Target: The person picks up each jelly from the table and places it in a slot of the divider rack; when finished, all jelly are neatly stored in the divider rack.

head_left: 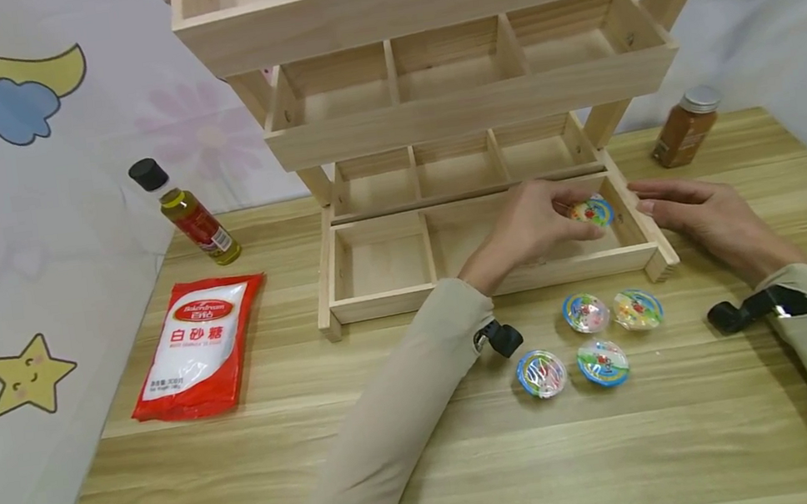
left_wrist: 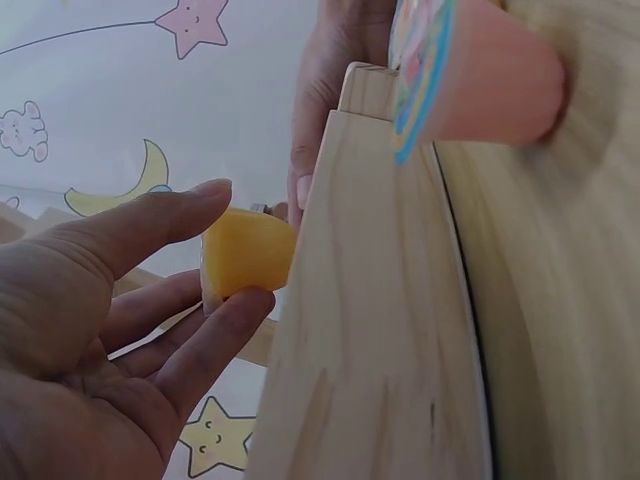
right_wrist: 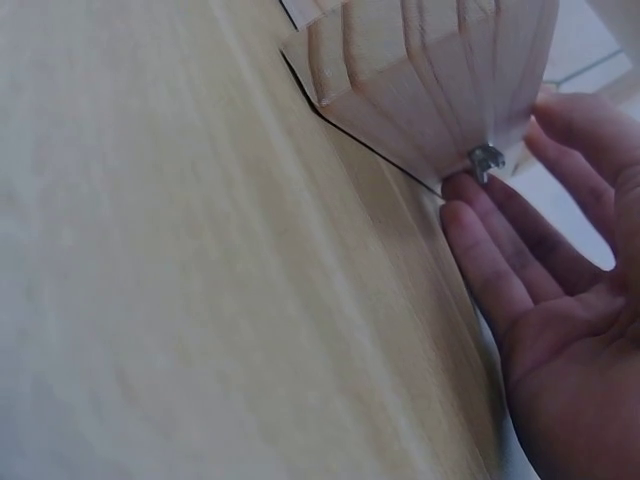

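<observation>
My left hand [head_left: 532,223] pinches a jelly cup [head_left: 591,212] between thumb and fingers, inside the right part of the lowest tier of a wooden shelf [head_left: 409,297]. In the left wrist view the held cup [left_wrist: 245,250] shows a yellow body close to the wooden front board [left_wrist: 350,300]. My right hand [head_left: 717,218] has its fingertips at the outer right side of the shelf's base. The right wrist view shows those fingers [right_wrist: 490,255] against the wood near a metal wing nut [right_wrist: 486,160].
Several jelly cups [head_left: 603,363] stand on the table before the shelf's right half. At left are a red-and-white sugar bag [head_left: 196,349] and an oil bottle [head_left: 200,226]. A brown jar [head_left: 687,129] stands behind the right hand. Upper tiers [head_left: 476,100] overhang the lowest one.
</observation>
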The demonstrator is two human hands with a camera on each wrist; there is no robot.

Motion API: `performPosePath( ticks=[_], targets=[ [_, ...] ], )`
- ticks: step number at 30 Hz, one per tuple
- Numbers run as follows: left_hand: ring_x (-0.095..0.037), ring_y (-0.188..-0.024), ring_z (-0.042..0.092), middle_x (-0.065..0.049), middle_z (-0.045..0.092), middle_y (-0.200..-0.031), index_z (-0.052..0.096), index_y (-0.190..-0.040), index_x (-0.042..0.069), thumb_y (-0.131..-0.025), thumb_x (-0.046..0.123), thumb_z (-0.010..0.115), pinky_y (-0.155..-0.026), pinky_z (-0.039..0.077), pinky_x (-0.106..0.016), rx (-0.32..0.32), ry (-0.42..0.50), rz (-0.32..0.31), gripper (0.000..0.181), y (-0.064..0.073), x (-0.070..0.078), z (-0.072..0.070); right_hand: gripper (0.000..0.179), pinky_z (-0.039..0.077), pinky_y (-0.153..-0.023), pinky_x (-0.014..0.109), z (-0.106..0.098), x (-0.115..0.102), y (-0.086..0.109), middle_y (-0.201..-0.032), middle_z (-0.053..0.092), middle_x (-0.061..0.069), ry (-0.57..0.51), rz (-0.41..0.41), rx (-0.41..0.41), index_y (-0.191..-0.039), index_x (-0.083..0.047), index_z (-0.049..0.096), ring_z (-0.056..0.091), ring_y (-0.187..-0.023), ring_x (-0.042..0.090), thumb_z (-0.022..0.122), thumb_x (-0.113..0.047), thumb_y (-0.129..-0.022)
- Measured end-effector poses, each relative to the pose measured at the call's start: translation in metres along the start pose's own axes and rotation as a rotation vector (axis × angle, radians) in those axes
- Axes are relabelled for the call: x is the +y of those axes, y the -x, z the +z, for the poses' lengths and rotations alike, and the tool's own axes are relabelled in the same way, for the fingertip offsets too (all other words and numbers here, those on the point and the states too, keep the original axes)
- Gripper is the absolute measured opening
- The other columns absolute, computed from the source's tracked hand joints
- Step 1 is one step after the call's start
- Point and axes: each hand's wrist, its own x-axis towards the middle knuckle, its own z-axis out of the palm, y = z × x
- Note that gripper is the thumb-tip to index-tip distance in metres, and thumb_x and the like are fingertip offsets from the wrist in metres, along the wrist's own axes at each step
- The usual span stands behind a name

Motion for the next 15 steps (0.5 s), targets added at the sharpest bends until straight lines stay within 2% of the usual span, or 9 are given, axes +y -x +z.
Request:
performPosePath(
  ticks=[6,15],
  targets=[
    [-0.002,-0.098,0.066,0.007,0.076,-0.121,0.076,-0.133,0.013,-0.088,0.023,0.092,-0.079,0.051,-0.013,-0.020,0.007,-0.029,0.049,-0.006,-0.004,0.008,0.052,0.043,-0.093,0.010,0.001,0.000,-0.001,-0.140,0.064,-0.021,0.000,-0.006,0.000,-0.154,-0.022,0.060,0.054,-0.125,-0.004,0.069,-0.039,-0.105],
    [-0.001,-0.096,0.063,0.008,0.075,-0.126,0.075,-0.134,0.013,-0.088,0.025,0.091,-0.078,0.049,-0.012,-0.018,-0.031,-0.016,0.050,-0.012,-0.012,0.016,0.052,0.043,-0.093,0.010,0.000,0.002,-0.002,-0.141,0.063,-0.020,0.011,-0.023,-0.002,-0.154,-0.021,0.060,0.053,-0.126,-0.002,0.068,-0.038,-0.106]
  ],
)
